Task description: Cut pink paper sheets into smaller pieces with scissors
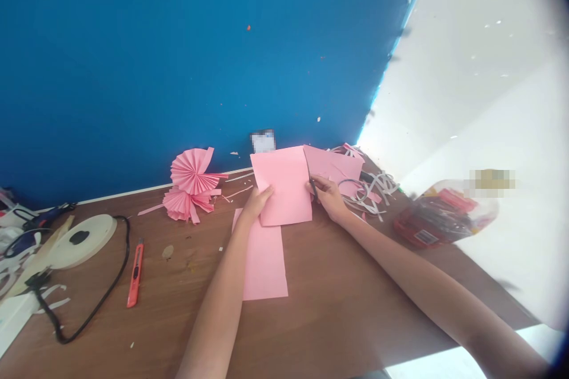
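Note:
My left hand [256,201] is closed on the left edge of a pink paper sheet [287,186], thumb on top, holding it raised above the table. At the sheet's right side my right hand [328,194] grips scissors [312,182]. Their dark blades lie along the line between this sheet and another pink paper piece [333,163] on the right; whether the two are still joined there I cannot tell. The scissors' handles are mostly hidden by my fingers. Under the raised sheet, a pink paper strip [265,266] rests flat on the table.
Pleated pink paper fans [193,172] lie left of my hands on the brown table [338,308]. Further left are a red box cutter [136,275], a black cable [127,254] and a cream disc [84,240]. White paper strips [377,186] and a plastic package [438,213] are at right. A blue wall [178,59] stands behind.

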The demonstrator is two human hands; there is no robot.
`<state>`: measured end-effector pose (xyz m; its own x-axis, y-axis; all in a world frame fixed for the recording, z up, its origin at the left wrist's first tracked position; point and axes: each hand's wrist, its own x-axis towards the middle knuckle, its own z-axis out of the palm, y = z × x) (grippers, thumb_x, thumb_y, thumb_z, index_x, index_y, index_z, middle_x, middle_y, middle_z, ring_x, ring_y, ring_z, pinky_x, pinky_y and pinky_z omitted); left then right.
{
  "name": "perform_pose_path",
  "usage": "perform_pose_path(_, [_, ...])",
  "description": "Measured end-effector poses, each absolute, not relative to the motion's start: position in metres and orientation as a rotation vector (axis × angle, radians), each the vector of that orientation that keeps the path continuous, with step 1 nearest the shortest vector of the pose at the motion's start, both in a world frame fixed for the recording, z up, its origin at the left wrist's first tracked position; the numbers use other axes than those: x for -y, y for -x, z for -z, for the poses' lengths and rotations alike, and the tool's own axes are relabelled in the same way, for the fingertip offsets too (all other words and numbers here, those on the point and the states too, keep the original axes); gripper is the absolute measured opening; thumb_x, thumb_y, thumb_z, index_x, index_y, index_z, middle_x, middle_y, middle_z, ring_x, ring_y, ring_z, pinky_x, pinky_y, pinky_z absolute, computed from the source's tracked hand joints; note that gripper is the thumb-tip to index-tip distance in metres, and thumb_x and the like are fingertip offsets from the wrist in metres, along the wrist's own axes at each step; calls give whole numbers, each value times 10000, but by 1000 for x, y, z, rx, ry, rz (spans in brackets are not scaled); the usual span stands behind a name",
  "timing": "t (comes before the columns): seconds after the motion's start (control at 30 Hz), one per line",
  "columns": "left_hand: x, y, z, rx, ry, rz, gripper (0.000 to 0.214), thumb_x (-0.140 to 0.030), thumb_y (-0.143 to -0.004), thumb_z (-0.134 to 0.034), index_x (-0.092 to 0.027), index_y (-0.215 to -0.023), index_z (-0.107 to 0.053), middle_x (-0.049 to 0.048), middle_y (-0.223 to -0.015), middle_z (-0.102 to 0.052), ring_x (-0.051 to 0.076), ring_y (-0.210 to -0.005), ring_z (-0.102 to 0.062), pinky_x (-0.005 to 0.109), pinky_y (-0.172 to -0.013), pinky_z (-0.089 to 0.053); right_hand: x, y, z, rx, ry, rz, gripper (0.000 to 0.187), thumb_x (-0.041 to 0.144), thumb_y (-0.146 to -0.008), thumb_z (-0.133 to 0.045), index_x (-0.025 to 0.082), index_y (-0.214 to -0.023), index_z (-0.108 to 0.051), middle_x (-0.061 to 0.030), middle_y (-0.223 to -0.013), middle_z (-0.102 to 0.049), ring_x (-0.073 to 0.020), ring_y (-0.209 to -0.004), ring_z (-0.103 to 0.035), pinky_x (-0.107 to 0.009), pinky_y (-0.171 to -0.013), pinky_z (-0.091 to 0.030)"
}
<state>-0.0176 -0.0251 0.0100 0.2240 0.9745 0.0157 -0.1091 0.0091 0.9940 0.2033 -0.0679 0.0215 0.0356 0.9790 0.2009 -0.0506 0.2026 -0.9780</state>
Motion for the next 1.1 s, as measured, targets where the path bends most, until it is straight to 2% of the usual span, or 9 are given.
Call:
perform_pose_path(0.13, [25, 18, -11, -948, -1225, -1090, 549, -469, -719, -705, -168, -1171, -620, 115, -1240, -611, 293, -1160, -559, 428, -1024, -394, 66, -204, -18, 1197, 1024, -1062, 415, 386, -727, -678, 177, -1084, -654, 5, -686, -560, -89, -534, -437, -218, -445, -352])
perform_pose_path(0.3, [25, 18, -12, -959, -1254, -1056, 542, -485, -711, -704, -159, -1140, -639, 112, -1139, -663, 305, -1085, -602, 443, -992, -421, 66, -202, -20, 1193, 1036, -1023, 398, 387, -725, -679, 166, -1056, -663, 2, -696, -553, -85, -547, -407, -207, -439, -331])
perform_pose_path(0.5, [24, 18, -10, -991, -1240, -1094, 549, -467, -687, -728, -165, -1138, -645, 116, -1172, -648, 308, -1156, -561, 447, -1054, -357, 65, -202, -18, 1192, 1058, -1001, 415, 404, -734, -659, 177, -1081, -657, 9, -679, -547, -89, -544, -393, -210, -443, -325])
perform_pose_path(0.77, [24, 19, -8, -957, -1230, -1072, 540, -457, -718, -709, -174, -1170, -627, 118, -1217, -623, 307, -1160, -558, 450, -1032, -382, 65, -201, -19, 1168, 1039, -1040, 391, 365, -720, -674, 165, -1056, -665, 16, -662, -531, -82, -535, -390, -206, -436, -317])
perform_pose_path(1.1, [26, 17, -11, -973, -1207, -1081, 504, -441, -693, -732, -152, -1101, -670, 123, -1091, -677, 316, -1060, -615, 460, -1000, -409, 63, -202, -16, 1166, 1054, -1008, 373, 367, -726, -665, 184, -1051, -668, 12, -682, -551, -88, -546, -402, -208, -434, -329])
